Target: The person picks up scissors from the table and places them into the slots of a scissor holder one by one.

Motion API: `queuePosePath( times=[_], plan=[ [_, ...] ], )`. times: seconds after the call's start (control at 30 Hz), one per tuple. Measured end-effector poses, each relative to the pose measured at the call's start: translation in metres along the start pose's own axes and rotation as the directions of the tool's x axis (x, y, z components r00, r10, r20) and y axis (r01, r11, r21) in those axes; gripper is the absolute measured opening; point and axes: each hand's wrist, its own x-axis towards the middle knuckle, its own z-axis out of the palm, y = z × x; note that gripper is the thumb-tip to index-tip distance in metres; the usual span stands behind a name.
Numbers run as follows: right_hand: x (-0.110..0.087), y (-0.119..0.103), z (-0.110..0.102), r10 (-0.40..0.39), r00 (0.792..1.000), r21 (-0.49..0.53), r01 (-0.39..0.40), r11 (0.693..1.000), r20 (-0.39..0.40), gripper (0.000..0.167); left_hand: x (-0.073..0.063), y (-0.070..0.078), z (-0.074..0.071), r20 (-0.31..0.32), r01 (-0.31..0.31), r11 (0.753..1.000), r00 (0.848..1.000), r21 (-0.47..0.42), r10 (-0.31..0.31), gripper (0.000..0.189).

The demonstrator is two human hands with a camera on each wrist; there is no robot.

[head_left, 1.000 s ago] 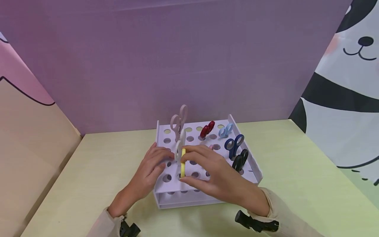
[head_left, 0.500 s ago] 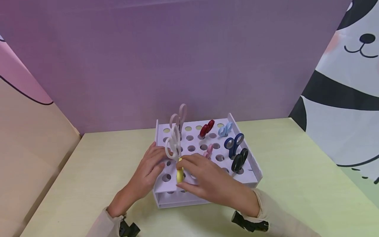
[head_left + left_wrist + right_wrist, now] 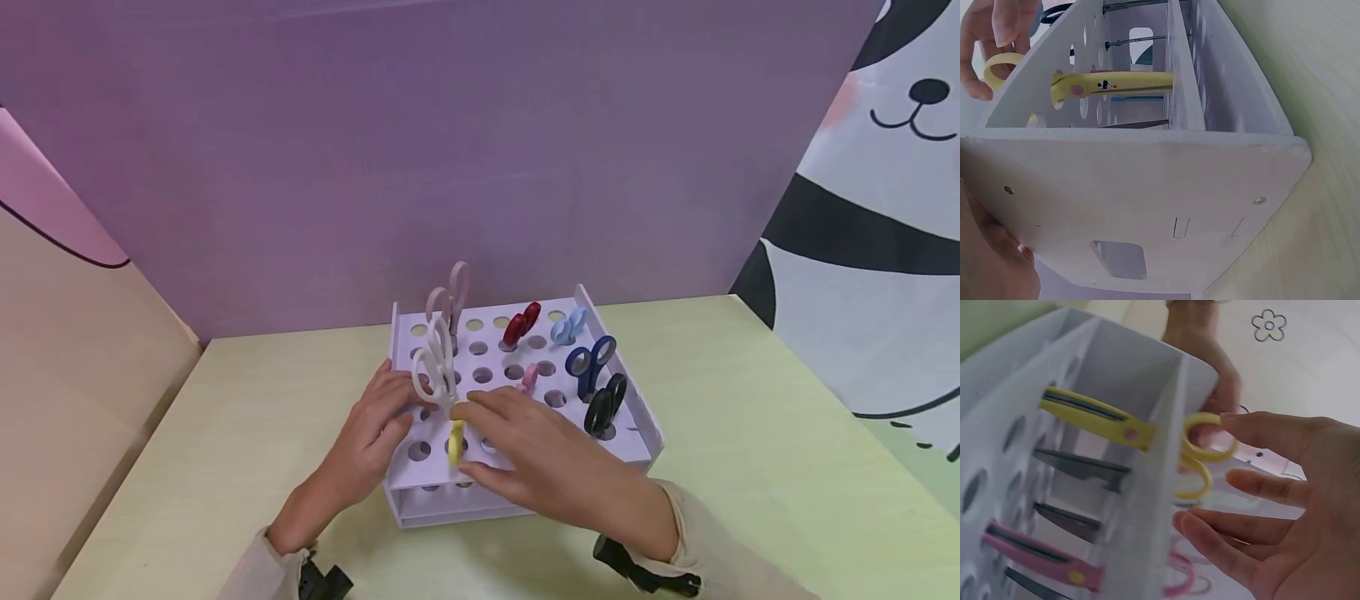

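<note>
Yellow-handled scissors [image 3: 455, 443] stand in a front-row hole of a white perforated rack [image 3: 450, 502]. In the right wrist view their yellow blade covers [image 3: 1100, 422] pass down through the rack's two layers, with the finger loops above the top panel. My right hand [image 3: 543, 446] is at these loops: the thumb tip meets the upper loop in the right wrist view, while the other fingers stand loosely spread beside it. My left hand [image 3: 375, 429] rests along the rack's left side, fingers extended over the top near the white-handled scissors [image 3: 438, 362].
Other scissors stand in the rack: mauve [image 3: 450, 296], red [image 3: 521, 325], light blue [image 3: 567, 327], navy [image 3: 591, 367], black [image 3: 606, 406] and pink [image 3: 528, 377]. The rack sits on a pale wooden table [image 3: 750, 433] before a purple backdrop [image 3: 480, 167].
The yellow scissors have gone lower into the front hole, their loops turning slightly. My right hand moved left and down, then loosened its grip. My left hand stayed on the rack.
</note>
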Motion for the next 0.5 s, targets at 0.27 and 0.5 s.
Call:
queuePosePath(
  times=[0.27,0.5],
  plan=[
    [-0.01,0.006,-0.025,-0.086,0.981,-0.047,0.079,0.996,-0.172,0.038,0.0,0.001,0.0,0.0,0.012,1.0,1.0,0.015,-0.012,0.031],
    [-0.021,0.021,-0.057,-0.102,0.929,-0.044,0.092,0.995,-0.355,0.034,-0.008,0.008,-0.013,-0.021,0.092,0.99,0.996,0.107,-0.09,0.03]
  ],
)
